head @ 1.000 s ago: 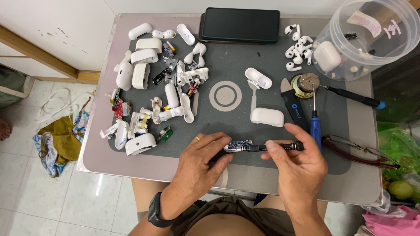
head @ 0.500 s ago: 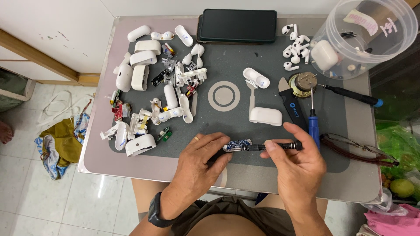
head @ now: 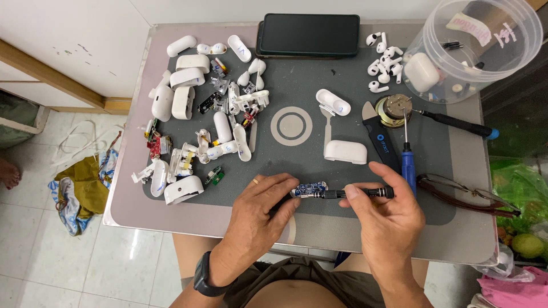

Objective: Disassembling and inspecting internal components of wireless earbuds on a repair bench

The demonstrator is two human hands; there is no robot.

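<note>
My left hand (head: pixel 258 214) pinches a small blue circuit board (head: pixel 309 188) low over the grey work mat (head: pixel 285 91), near the table's front edge. My right hand (head: pixel 387 219) grips a slim black screwdriver (head: pixel 365 193) held level, its tip pointing left onto the board. A black watch sits on my left wrist and a ring on one finger. Just behind my hands lies a white earbud case half (head: pixel 345 152) with a thin metal pry tool (head: pixel 327 128) beside it.
White case shells and small parts (head: pixel 197 120) are heaped on the mat's left. A dark phone (head: pixel 309 34) lies at the back. White earbuds (head: pixel 383 63), a clear plastic tub (head: pixel 476 45), a blue-handled screwdriver (head: pixel 407 162), a black pry tool (head: pixel 377 140) and glasses (head: pixel 468 194) sit on the right.
</note>
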